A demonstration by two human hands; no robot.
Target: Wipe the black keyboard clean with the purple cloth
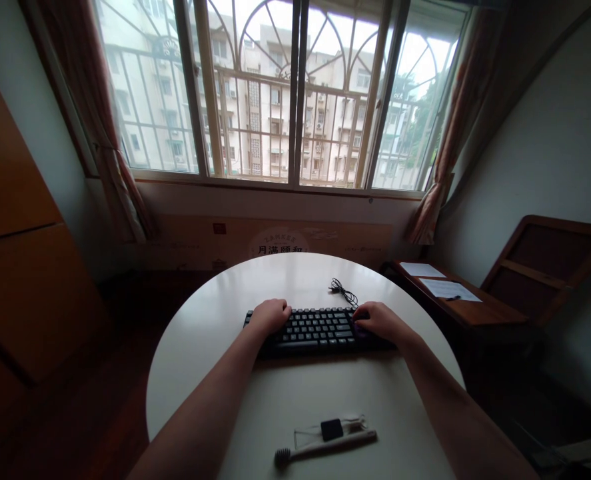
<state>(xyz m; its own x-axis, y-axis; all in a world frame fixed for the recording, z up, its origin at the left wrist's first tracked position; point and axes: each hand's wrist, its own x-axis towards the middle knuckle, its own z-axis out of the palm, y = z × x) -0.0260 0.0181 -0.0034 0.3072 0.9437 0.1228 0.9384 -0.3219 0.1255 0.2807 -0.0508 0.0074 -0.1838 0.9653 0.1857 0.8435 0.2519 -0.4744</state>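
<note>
Both left hand (271, 316) and right hand (384, 321) are resting on the keyboard (320, 328), fingers curled, grip unclear, so keep it level imo.

Left hand (271, 315) hides some of keyboard (320, 327) at its left end; right hand (382, 321) covers most of purple item (360, 328), can't identify. White table (195, 360) cut off at bottom. Writing on papers (445, 289) too small to read.

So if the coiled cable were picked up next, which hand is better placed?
Probably the right hand: it is at the right part of the keyboard, nearer the coiled cable. The left hand is at the left part, farther off.
</note>
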